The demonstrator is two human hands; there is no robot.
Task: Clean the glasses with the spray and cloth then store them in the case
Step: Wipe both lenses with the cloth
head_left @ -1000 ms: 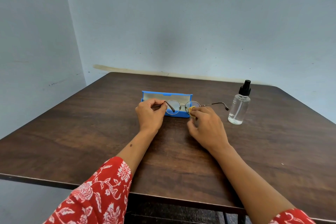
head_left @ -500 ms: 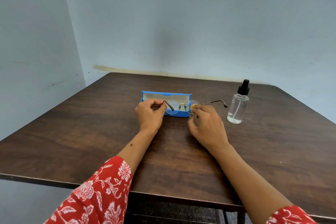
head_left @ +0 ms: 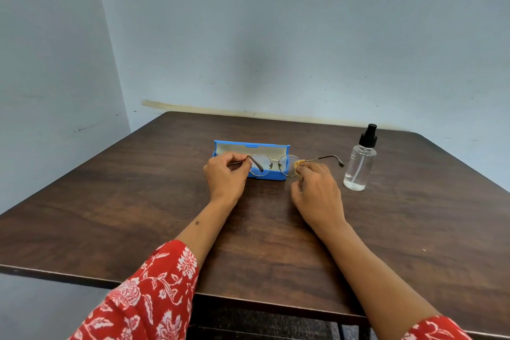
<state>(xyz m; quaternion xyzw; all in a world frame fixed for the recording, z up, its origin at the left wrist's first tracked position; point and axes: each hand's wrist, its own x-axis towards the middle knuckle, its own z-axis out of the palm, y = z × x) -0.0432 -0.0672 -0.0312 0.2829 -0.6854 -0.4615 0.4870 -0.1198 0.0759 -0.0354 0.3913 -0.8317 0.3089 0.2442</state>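
Thin metal-framed glasses (head_left: 271, 163) hang just above the table in front of an open blue case (head_left: 278, 148). My left hand (head_left: 226, 175) pinches the frame at its left hinge. My right hand (head_left: 314, 188) pinches a small yellow cloth (head_left: 298, 164) against the right lens. The right temple arm (head_left: 327, 158) sticks out toward a clear spray bottle (head_left: 358, 165) with a black pump top, which stands to the right. Most of the cloth is hidden under my fingers.
A dark brown wooden table (head_left: 138, 215) fills the view, set against pale blue walls at the back and left. Its front edge runs near my red floral sleeves (head_left: 149, 303).
My right hand's fingertips have shifted the cloth slightly on the right lens. The left hand and the glasses stay almost where they were.
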